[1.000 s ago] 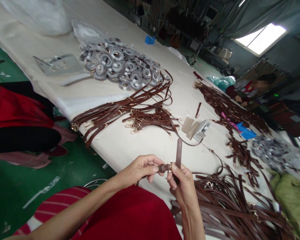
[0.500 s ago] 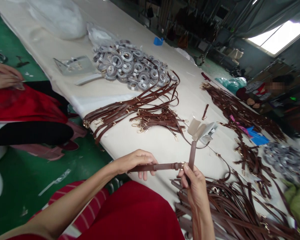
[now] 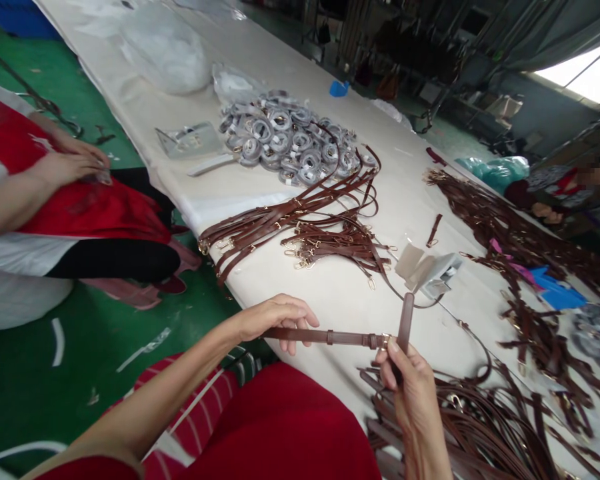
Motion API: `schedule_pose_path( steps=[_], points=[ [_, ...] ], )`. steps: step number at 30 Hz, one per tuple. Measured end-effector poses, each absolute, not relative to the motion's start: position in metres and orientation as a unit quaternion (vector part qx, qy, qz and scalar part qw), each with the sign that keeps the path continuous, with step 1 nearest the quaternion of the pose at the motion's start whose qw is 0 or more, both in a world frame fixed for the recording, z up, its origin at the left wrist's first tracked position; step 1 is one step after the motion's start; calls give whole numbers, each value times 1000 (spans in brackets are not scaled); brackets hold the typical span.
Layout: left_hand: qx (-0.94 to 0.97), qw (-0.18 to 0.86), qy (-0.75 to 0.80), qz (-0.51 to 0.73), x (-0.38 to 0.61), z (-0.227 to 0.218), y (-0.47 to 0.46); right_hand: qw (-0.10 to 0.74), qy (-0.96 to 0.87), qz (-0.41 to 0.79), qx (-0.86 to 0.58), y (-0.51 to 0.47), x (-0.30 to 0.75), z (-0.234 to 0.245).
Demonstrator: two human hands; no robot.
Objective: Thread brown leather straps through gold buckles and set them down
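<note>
A brown leather strap [image 3: 353, 338] stretches between my two hands above the near table edge. My right hand [image 3: 413, 377] pinches it at its gold buckle, and a flat end of the strap stands up past the thumb. Around the other stretch of the strap, my left hand [image 3: 280, 322] is loosely curled, with fingers below it. The part beyond my left hand is hidden. Just past my right hand sits a small open box [image 3: 437, 273]. To the right, a heap of long brown straps [image 3: 480, 420] lies close beside my right wrist.
Bundled straps [image 3: 260, 227] and short clasped straps [image 3: 325, 247] lie on the table [image 3: 260, 280]. Behind them is a pile of wrapped coiled straps [image 3: 290, 140]. One co-worker's hands [image 3: 75, 163] are at left; another person [image 3: 555, 193] is at far right, by more straps.
The view has swung left, so everything appears shifted to the right. My left hand now sits farther from the buckle, with more strap showing between my hands. My right hand keeps its pinch.
</note>
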State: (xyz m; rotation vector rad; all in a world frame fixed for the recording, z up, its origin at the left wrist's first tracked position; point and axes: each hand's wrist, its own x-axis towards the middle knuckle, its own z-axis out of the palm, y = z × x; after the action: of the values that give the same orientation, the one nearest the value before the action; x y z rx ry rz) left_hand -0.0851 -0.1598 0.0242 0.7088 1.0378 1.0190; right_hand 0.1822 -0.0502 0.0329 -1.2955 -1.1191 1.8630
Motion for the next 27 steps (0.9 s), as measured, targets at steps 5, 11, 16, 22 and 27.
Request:
schedule_pose_path(
  steps=[5, 11, 16, 22, 27],
  points=[
    [371, 710, 456, 386, -71, 30, -147, 280, -438, 706, -481, -54, 172, 32],
    [386, 734, 452, 328, -67, 19, -132, 314, -382, 697, -520, -47, 180, 23],
    [365, 763, 437, 306, -80, 8, -133, 329, -364, 685, -539, -40, 190, 22],
    [351, 785, 430, 277, -86, 3, -138, 321, -385, 669, -548, -37, 192, 15],
    [372, 757, 448, 295, -84, 10, -135, 282, -406, 683, -537, -38, 187, 10]
  ],
)
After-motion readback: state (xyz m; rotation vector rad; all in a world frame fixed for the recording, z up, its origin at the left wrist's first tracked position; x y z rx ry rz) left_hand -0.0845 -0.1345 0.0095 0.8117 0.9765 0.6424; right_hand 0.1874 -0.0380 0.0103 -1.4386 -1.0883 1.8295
